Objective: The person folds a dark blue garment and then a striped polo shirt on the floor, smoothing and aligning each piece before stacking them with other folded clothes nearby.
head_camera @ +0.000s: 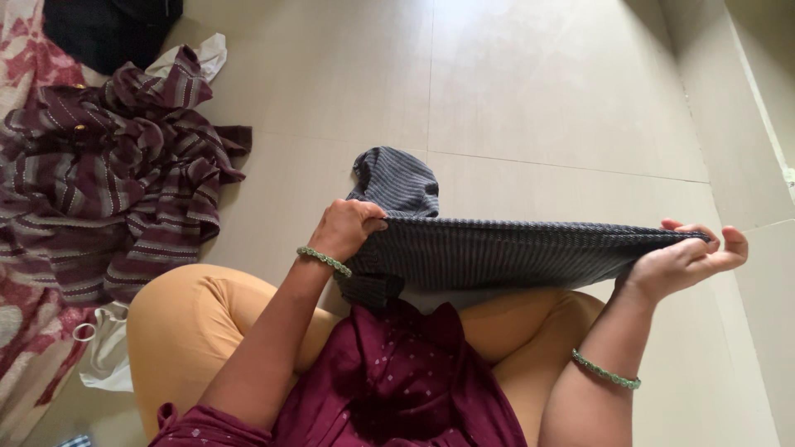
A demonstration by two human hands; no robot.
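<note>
— What takes up most of the view?

— The pale tiled floor (538, 91), with the person sitting on it, knees bent in mustard-yellow trousers (178, 323) and a maroon dotted top (397, 381). At the left edge lies a red-and-white patterned cloth (21, 331), and on it a crumpled heap of maroon striped fabric (108, 182). A dark garment (99, 25) sits in the top left corner, with a bit of white cloth (203, 54) just beside the heap.

— And what is being handled?

— A dark grey striped garment (497, 252), stretched flat between both hands above the lap, one end bunched up and rising behind the left side.

— How do the hands stand?

— The left hand (348, 228) is closed in a fist around the garment's edge. The right hand (687, 257) pinches the opposite edge between thumb and fingers, the remaining fingers loosely spread.

— Anything smaller?

— A green beaded bangle (325, 261) on the left wrist, and a second bangle (606, 371) on the right forearm.
</note>
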